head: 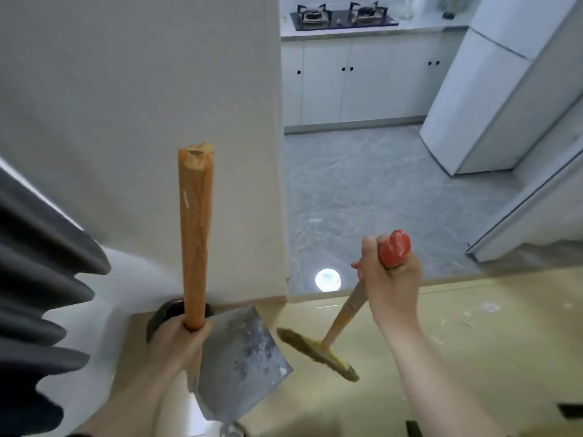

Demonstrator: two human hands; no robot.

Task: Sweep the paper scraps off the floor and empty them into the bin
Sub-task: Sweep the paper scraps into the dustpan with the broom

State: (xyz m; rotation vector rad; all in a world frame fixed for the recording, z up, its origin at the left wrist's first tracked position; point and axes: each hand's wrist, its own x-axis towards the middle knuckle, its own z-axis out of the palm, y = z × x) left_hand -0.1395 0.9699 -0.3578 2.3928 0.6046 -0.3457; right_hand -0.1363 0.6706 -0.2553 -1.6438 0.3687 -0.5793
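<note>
Dustpan (243,357) nearest, grey metal, tilted just above the beige floor (410,373); left hand (179,339) curled round the bottom of its long wooden handle (195,234). Nothing on the pan but pale smears. Broom (318,354) just right of it, bristle head close to the pan edge but apart; can't tell whether touching the floor. Right hand (391,279) fisted round the shaft right under the red cap (396,247). Behind the left hand, against the wall (126,105), a dark round thing (157,316): maybe the bin, can't confirm. Paper scraps (489,308): small white bits scattered on the beige floor well right of the broom, none near the pan. Grey curtain (38,279) at far left. Further out, grey tiled kitchen floor (378,190) with a lamp glare, then fridge (467,105), cabinets (347,83), stove (340,17) at the back. Reads as the start of sweeping: tools in hand, nothing gathered yet. Next: swing the broom right past the scraps, drag them into one pile, set the pan lip flat on the floor, push the pile in. Light strokes needed, paper likely to skitter.
</note>
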